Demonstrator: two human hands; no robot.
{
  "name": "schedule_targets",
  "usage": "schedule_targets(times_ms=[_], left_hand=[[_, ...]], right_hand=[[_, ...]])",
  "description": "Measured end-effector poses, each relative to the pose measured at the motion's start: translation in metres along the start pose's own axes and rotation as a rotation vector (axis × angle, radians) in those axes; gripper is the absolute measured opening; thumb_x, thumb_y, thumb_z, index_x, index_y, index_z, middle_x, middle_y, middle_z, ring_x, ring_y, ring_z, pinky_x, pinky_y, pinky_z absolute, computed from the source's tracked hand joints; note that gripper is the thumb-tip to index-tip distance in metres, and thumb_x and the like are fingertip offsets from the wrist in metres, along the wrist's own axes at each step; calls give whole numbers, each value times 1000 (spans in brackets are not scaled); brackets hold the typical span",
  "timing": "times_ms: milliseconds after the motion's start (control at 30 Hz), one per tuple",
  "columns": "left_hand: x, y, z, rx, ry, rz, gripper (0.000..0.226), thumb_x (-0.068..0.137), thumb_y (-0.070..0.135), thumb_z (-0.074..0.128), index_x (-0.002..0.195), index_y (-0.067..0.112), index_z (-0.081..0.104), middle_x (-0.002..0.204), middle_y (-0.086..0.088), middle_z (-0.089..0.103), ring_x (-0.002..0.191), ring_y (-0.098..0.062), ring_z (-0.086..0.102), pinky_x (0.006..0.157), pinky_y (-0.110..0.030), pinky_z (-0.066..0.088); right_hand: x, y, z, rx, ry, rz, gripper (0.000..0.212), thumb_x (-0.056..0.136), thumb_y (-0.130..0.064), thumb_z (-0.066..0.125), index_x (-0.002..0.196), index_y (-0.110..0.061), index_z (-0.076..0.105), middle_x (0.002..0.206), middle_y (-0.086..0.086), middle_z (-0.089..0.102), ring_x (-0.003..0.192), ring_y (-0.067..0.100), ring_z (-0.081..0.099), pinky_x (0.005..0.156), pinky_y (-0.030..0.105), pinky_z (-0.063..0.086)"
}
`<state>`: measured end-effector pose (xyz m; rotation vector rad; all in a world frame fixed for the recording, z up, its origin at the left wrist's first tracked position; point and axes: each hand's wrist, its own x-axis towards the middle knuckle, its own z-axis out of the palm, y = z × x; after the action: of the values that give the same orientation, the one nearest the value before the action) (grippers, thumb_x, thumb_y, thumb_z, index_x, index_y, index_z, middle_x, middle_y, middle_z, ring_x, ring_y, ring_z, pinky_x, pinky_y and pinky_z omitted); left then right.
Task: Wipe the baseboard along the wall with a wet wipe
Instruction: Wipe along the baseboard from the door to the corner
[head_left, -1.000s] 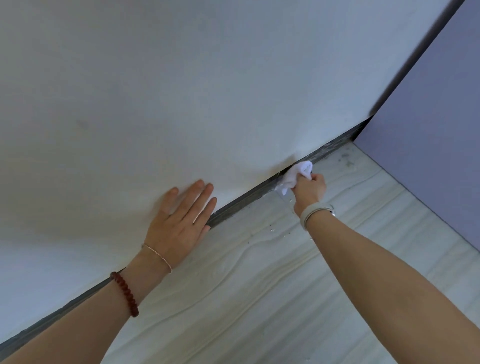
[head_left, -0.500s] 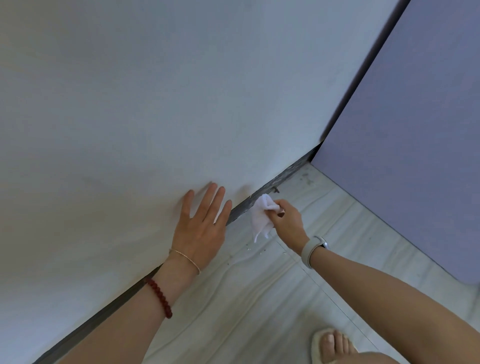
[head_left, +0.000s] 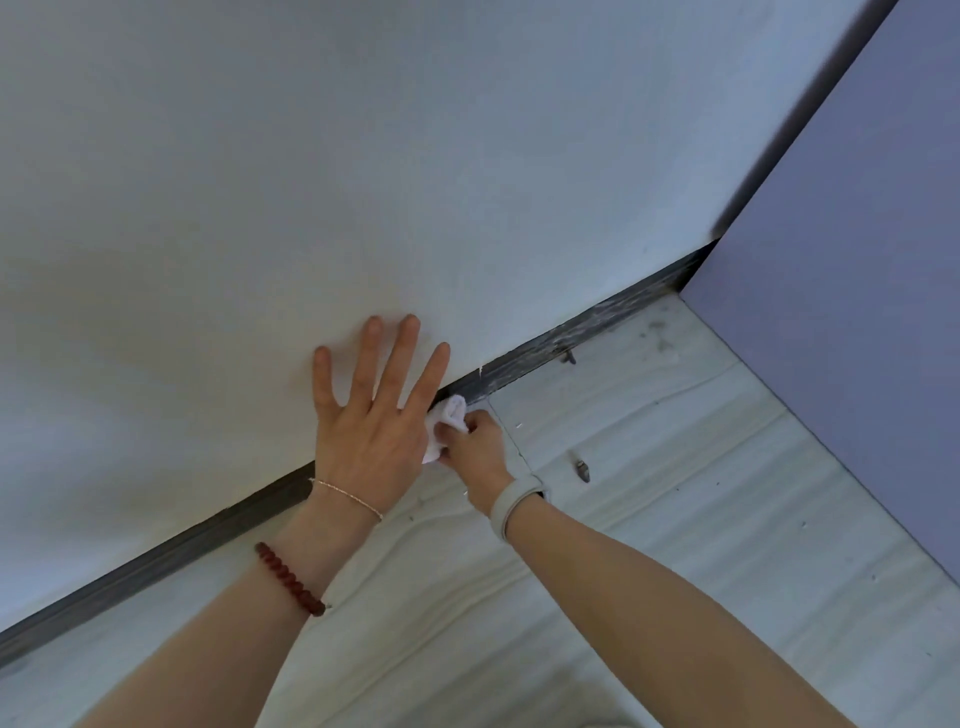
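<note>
Head view showed a white wall (head_left: 363, 156) meeting a dark baseboard (head_left: 550, 343) above a pale floor (head_left: 675, 519). At left, the left hand (head_left: 371, 431) lay flat on the wall, fingers (head_left: 402, 353) straight and spread, holding nothing. Just beside it, the right hand (head_left: 475, 441) curled its fingers round a bunched white wipe (head_left: 447, 421), pressing it to the baseboard. Farther right stood a purple panel (head_left: 857, 312).

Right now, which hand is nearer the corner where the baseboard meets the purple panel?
Right. The right hand grips the wipe at the baseboard, on the corner's side. The left hand lies flat on the wall, farther from the purple panel.
</note>
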<state>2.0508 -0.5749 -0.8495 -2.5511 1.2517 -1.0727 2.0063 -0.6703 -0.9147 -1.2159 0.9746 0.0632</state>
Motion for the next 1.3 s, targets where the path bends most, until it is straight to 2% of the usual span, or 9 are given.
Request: schedule_targets(times_ms=[133,267,400,500,667,1000,1067,1200,1300], left_hand=[[-4,-2,15,53,17,0,61,88,17,45,145,24,27,153,-5,18,144,-29,-4,113,-53,-7],[-10,-12,27,137,19,33,66,86,29,58,145,25,27,157,1,-4,144,-25,-9,114,-49,-11],[-10,-13,36,178,51,38,68,85,31,63,144,26,29,157,2,-6,144,-25,-9,114,-48,-13],[-11,-15,40,208,79,44,75,82,24,67,145,27,26,157,2,-4,144,-25,-7,115,-47,-12],[-10,-17,42,234,111,74,72,83,20,64,144,27,27,157,2,-2,144,-26,-5,115,-47,-10],[-7,10,36,108,39,90,93,62,-14,60,144,21,29,153,-12,13,142,-36,5,111,-57,2],[3,22,31,20,-7,139,85,67,-18,49,142,18,32,147,-12,24,137,-35,14,110,-57,8],[39,36,32,-38,6,201,43,97,3,25,134,12,44,144,-11,34,134,-34,26,108,-54,10],[52,33,44,29,73,237,37,99,9,32,131,11,50,146,-3,36,143,-28,13,114,-48,4]], right_hand=[[18,-9,-10,104,75,53,25,84,-4,55,67,-15,41,66,3,46,70,23,51,74,38,48],[45,-31,-61,267,346,-1,20,85,-7,54,71,-15,43,64,-1,44,58,12,43,60,27,40],[60,-46,-88,308,574,-154,29,85,1,49,67,-21,42,63,-4,43,59,11,43,60,23,38],[41,-26,-58,123,473,-172,10,87,-2,49,87,-11,53,74,2,52,72,18,48,65,27,40],[-3,3,-6,57,53,-70,13,89,-7,53,82,-17,51,70,-4,51,65,11,49,61,22,45],[64,-80,-125,181,590,-253,35,85,-7,54,60,-23,38,60,-3,37,57,10,35,56,26,33],[55,-72,-110,112,527,-250,32,87,-10,55,62,-23,40,61,-4,40,57,9,37,54,22,32],[26,-32,-69,-97,119,-258,28,87,-10,57,64,-23,47,61,-4,46,59,12,44,55,21,41],[33,-42,-82,-215,117,-323,27,85,-3,54,63,-18,48,59,-5,45,56,7,41,48,6,37]])
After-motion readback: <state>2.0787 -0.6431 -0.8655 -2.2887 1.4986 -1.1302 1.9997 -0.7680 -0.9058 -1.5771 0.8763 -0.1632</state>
